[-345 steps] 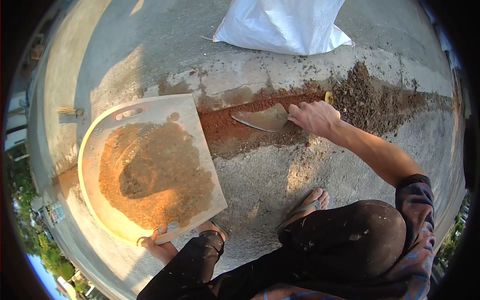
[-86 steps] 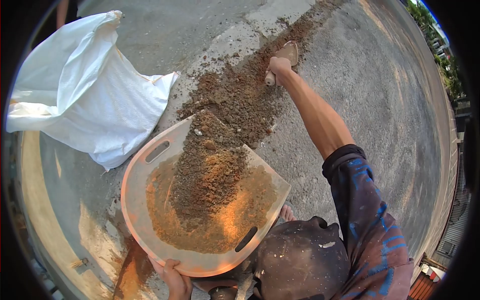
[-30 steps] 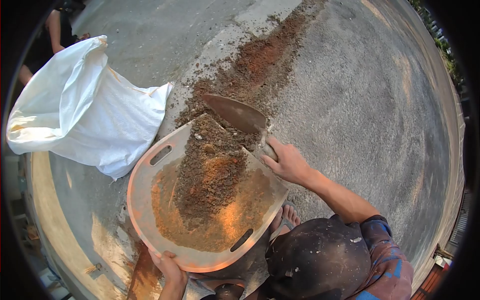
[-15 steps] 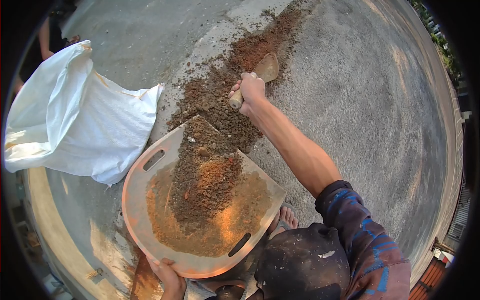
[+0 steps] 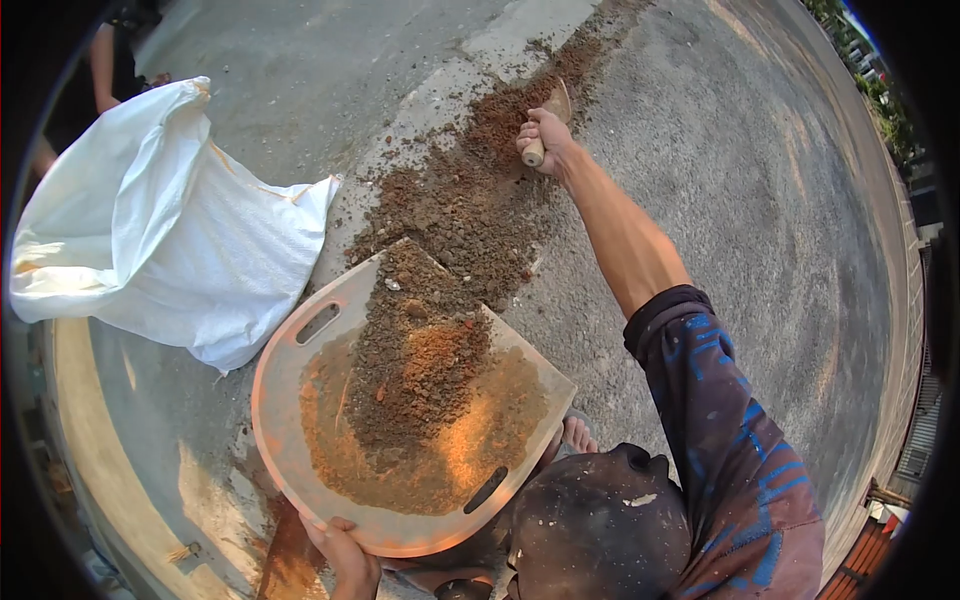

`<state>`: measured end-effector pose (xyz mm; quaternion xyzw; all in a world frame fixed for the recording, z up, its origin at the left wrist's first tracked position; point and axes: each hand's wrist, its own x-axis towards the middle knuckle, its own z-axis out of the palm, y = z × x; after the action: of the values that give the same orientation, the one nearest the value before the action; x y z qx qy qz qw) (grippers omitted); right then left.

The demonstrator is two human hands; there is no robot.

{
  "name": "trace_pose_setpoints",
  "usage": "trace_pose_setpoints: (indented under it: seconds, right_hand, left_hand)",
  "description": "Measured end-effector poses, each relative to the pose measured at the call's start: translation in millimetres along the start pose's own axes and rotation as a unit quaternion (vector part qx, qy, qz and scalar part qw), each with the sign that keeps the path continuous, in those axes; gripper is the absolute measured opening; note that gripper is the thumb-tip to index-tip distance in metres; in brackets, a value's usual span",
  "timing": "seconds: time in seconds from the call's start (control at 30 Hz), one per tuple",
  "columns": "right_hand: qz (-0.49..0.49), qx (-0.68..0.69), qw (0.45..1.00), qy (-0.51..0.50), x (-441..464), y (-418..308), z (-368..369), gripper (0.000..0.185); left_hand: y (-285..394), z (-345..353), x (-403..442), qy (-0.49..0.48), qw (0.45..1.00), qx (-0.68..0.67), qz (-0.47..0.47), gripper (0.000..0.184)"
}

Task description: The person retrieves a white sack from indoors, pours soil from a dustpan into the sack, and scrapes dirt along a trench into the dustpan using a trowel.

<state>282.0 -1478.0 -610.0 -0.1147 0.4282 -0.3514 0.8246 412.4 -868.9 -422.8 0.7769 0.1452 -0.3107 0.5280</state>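
My right hand (image 5: 548,140) is wrapped round the wooden handle of a trowel (image 5: 560,102). Its metal blade is tilted over reddish soil in the upper middle of the head view. My left hand (image 5: 345,562) grips the lower left rim of a wide, flat dustpan-like tray (image 5: 278,430), which has slot handles and an orange edge. Dark and reddish soil (image 5: 415,375) lies heaped inside it. At the tray's straight open side, this soil meets a long strip of loose soil (image 5: 455,215) on the ground.
A white woven sack (image 5: 235,255) stands to the left of the tray. Behind it, another person's arm (image 5: 103,65) shows at the upper left. Grey rough pavement (image 5: 760,200) stretches to the right. My knee (image 5: 600,525) is close to the tray's right side.
My right hand has moved farther away and rightward along the soil strip, and the trowel blade has turned more edge-on. My left hand keeps its hold on the tray rim.
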Motion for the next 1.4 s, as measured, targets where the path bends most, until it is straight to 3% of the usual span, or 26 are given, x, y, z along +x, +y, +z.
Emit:
trace_pose_setpoints:
  seconds: [0.17,0.23,0.3,0.43,0.5,0.53,0.6,0.63,0.67,0.73,0.77,0.9,0.97,1.17,1.23,1.3,1.4]
  right_hand:
    - [0.028,0.029,0.999,-0.032,-57,27,-4,0.014]
    - [0.077,-0.017,0.992,-0.099,-89,39,-15,0.016]
    - [0.05,-0.156,0.981,-0.099,-153,50,-7,0.014]
    - [0.084,-0.454,0.864,-0.202,-252,67,-16,0.015]
    - [-0.055,-0.617,0.749,-0.235,-289,84,-22,0.02]
    - [-0.053,-0.618,0.748,-0.237,-300,96,-29,0.02]
    - [-0.153,-0.592,0.767,-0.195,-314,110,-30,0.024]
    - [0.023,-0.502,0.854,-0.134,-323,103,-22,0.021]
    - [0.025,-0.501,0.854,-0.135,-317,104,-17,0.021]
    - [0.044,-0.238,0.97,-0.011,-296,99,-6,0.019]
    - [0.035,-0.191,0.981,0.011,-283,92,4,0.018]
    - [0.041,-0.004,0.997,0.068,-205,85,17,0.015]
    - [0.02,0.001,0.994,0.109,-170,89,34,0.015]
    - [0.008,-0.004,0.995,0.099,-55,82,51,0.014]
    - [-0.023,0.001,0.994,0.105,-40,76,50,0.013]
    - [-0.012,0.058,0.996,0.062,-37,74,44,0.012]
    - [0.018,0.032,0.999,0.039,-59,75,41,0.011]
  left_hand:
    - [2,2,-1,-0.001,1.0,0.014,0.012,0.069]
    - [0,1,1,-0.003,1.0,0.01,0.013,0.07]
    - [1,0,5,-0.023,0.998,0.043,0.05,0.051]
    - [22,-3,14,-0.034,0.998,0.052,-0.001,0.052]
    - [32,-10,31,-0.052,0.997,0.032,-0.043,0.052]
    - [37,-12,40,-0.05,0.997,0.032,-0.044,0.052]
    - [46,-11,58,-0.109,0.992,0.069,0.0,0.054]
    - [51,-8,64,-0.107,0.992,0.07,-0.001,0.054]
    - [55,-3,68,-0.123,0.99,0.063,0.01,0.056]
    - [58,0,75,-0.142,0.988,0.055,0.022,0.058]
    - [58,1,78,-0.137,0.989,0.046,0.008,0.06]
    - [49,-6,77,-0.131,0.99,0.043,0.019,0.064]
    - [50,-4,71,-0.124,0.991,0.047,0.021,0.063]
    - [56,8,64,-0.082,0.993,0.077,0.027,0.062]
    - [55,12,64,-0.075,0.993,0.083,0.032,0.062]
    - [52,7,61,-0.065,0.992,0.096,0.05,0.062]
    - [47,3,63,-0.07,0.988,0.116,0.073,0.063]
